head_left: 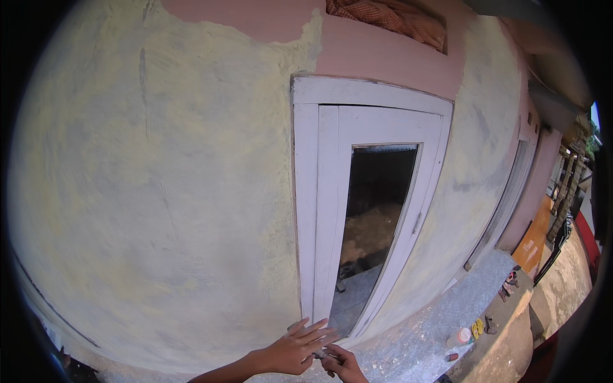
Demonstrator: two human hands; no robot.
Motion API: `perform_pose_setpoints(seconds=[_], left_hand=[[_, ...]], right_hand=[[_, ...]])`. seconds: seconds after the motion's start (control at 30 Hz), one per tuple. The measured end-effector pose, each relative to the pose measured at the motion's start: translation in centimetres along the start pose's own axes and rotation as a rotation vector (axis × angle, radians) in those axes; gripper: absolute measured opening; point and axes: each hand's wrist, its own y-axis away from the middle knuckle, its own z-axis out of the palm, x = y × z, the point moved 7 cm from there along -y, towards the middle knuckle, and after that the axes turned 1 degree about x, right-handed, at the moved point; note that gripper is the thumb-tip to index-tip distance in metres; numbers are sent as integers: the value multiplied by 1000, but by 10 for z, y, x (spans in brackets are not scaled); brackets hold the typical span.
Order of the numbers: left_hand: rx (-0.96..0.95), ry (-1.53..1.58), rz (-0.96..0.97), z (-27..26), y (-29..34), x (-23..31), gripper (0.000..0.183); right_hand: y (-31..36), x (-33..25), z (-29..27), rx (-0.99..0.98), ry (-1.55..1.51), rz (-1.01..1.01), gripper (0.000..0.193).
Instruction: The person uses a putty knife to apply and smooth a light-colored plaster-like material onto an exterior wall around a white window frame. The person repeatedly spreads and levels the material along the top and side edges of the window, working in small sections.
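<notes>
At the lower edge, my left hand (295, 350) reaches in with its fingers stretched and spread, in front of the foot of the white door frame (308, 191). Close beside it, my right hand (343, 365) has its fingers curled around a small greyish thing (320, 353) whose kind I cannot make out. The hands nearly touch there, and the left one partly hides that thing. Beyond them stands a white window or door panel (327, 210) with a tall dark glass pane (377, 210). To the left spreads a wall (172, 191) patchily coated in grey and pale yellow.
Pink paint (389, 64) surrounds the frame's top, below an orange cloth (396, 16) in an opening. At lower right, a white bucket (461, 336), yellow sandals (477, 328) and a small reddish container (452, 357) stand along the pale floor (408, 348). An orange board (533, 237) leans farther off.
</notes>
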Motion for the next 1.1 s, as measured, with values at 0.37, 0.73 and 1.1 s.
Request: perform_pose_setpoints(seconds=[0.37, 0.73, 1.1], left_hand=[[285, -1039, 604, -171, -223, 45, 19], [468, -1009, 871, -316, -314, 76, 33], [520, -925, 829, -329, -325, 77, 24]], right_hand=[[-63, -358, 34, 129, 450, -1063, 50], [-92, -515, 100, 396, 722, -1452, 20], [-85, -536, 106, 373, 652, -1379, 27]])
